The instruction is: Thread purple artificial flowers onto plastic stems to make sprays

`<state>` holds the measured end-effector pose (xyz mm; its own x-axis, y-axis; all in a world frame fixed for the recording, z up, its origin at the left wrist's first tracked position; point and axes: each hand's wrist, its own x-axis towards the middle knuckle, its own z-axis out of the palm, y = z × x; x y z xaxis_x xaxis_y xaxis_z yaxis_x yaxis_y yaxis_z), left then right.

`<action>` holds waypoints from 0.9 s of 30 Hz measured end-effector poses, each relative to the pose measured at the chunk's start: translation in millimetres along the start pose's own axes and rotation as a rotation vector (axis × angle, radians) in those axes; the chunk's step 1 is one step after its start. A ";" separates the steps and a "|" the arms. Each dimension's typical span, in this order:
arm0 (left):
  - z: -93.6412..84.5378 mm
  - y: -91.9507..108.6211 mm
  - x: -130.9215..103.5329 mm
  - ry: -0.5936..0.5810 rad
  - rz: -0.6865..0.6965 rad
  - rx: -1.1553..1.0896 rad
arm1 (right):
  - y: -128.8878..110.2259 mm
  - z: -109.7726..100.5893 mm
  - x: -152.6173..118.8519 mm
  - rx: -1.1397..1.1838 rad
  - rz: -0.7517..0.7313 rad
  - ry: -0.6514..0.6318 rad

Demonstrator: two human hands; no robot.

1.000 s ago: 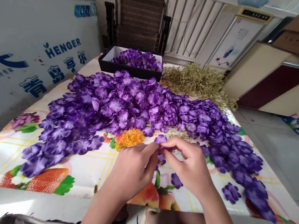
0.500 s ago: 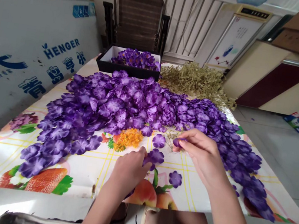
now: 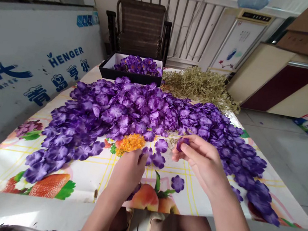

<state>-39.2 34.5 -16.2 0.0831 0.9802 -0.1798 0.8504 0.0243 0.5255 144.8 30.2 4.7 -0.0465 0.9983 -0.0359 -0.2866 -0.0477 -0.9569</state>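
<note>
A small, soft purple cloth-like flower petal (image 3: 182,143) was pinched in the fingertips of the right hand (image 3: 204,162), up over the table. It poked out on the left side of that hand, and fingers hid some of it, so I cannot tell which way its long side ran. The small fluffy heap of orange flower bits (image 3: 130,143) lay to the left of the petal. The left hand (image 3: 128,168) was nearer to that heap, with its bent fingers right by the heap's near edge. I cannot tell if those fingers held anything. The heap was longer from side to side. A few flat purple petals (image 3: 159,160) lay between the two hands. Past them was a big, wide pile of purple petals (image 3: 126,107). Behind the pile sat a long black box with a white inside (image 3: 130,77), with its long side going left to right. It had purple flowers with orange middles (image 3: 141,65) in it. A tangle of thin, dry green stems (image 3: 201,85) lay just right of the box.
</note>
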 end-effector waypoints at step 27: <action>-29.2 38.1 -42.2 -0.050 0.415 -0.452 | -15.0 15.6 -34.1 -0.757 -0.626 -0.063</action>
<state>-25.5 -0.2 35.7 0.3934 0.9157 0.0820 0.4387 -0.2654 0.8585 135.8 -3.7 24.8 -0.1525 0.8311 0.5348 0.4108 0.5454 -0.7306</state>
